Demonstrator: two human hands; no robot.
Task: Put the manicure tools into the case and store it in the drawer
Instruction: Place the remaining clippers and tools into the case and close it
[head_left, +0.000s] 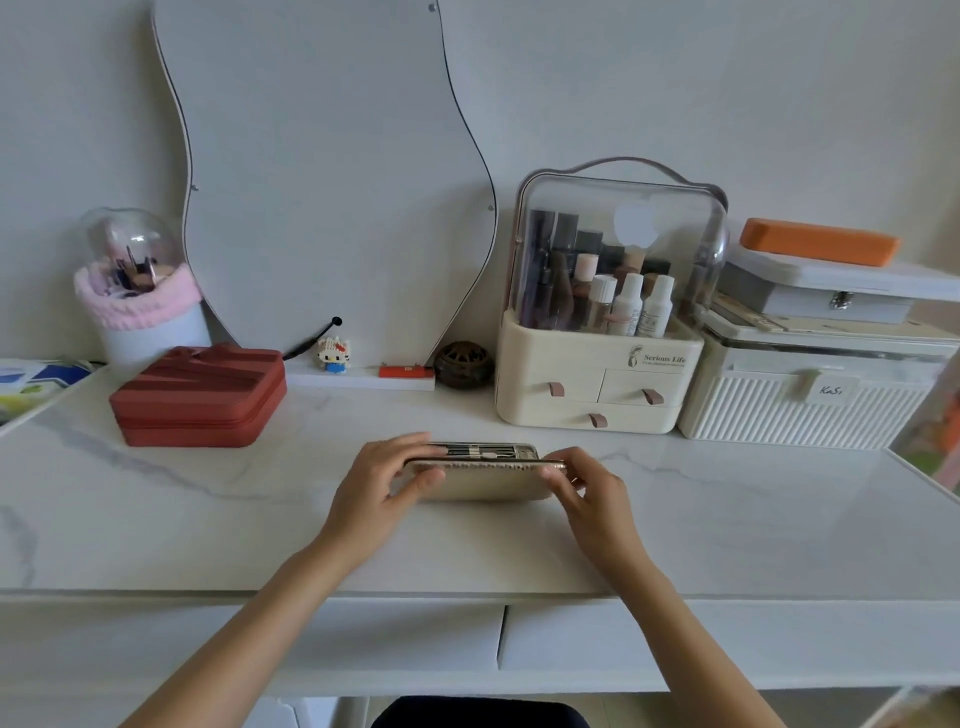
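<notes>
A beige manicure case (485, 480) lies on the white marble tabletop (727, 519) in the middle. Its lid is partly raised, and metal manicure tools (488, 451) show in a row inside the far half. My left hand (382, 480) grips the case's left end, thumb on the lid's front. My right hand (584, 480) pinches the lid's right corner. Two shut drawer fronts (623, 644) run under the table's front edge.
A red zipped case (200, 397) sits at the left, a brush holder (137, 299) behind it. A cream cosmetics organiser (605, 322) with small drawers and stacked white boxes (810, 395) stand at the right. A wavy mirror (322, 176) leans on the wall.
</notes>
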